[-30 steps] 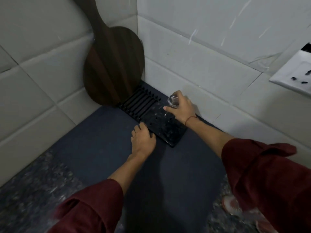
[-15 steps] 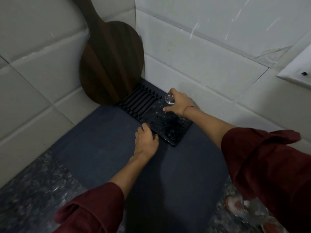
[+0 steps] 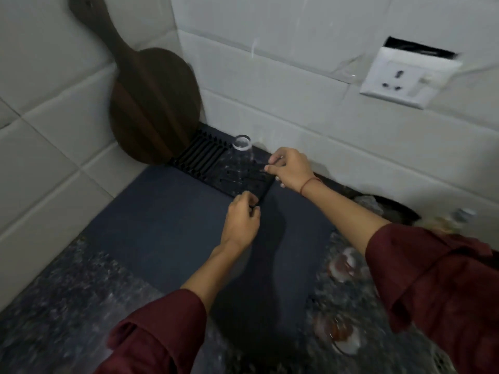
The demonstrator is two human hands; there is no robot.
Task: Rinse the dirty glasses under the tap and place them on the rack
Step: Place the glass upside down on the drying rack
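Note:
A clear glass (image 3: pixel 241 155) stands upside down on the black drying rack (image 3: pixel 205 160) in the counter's corner. My right hand (image 3: pixel 291 170) is just right of the glass and apart from it, with bent fingers whose tips touch the rack's right edge. My left hand (image 3: pixel 243 218) is at the rack's front corner, its fingers curled onto that edge. Two blurred glasses with reddish residue, one (image 3: pixel 342 265) and another (image 3: pixel 340 332), stand on the speckled counter at the lower right.
A dark wooden cutting board (image 3: pixel 154 103) leans against the tiled wall behind the rack. The rack lies on a dark blue mat (image 3: pixel 167 233). A white wall socket (image 3: pixel 405 76) is at the upper right. A dark opening (image 3: pixel 391 209) shows at the right by the wall.
My right hand has let go of the glass and moved right, leaving it upside down on the rack. My left hand went from lying flat to curling on the rack's corner.

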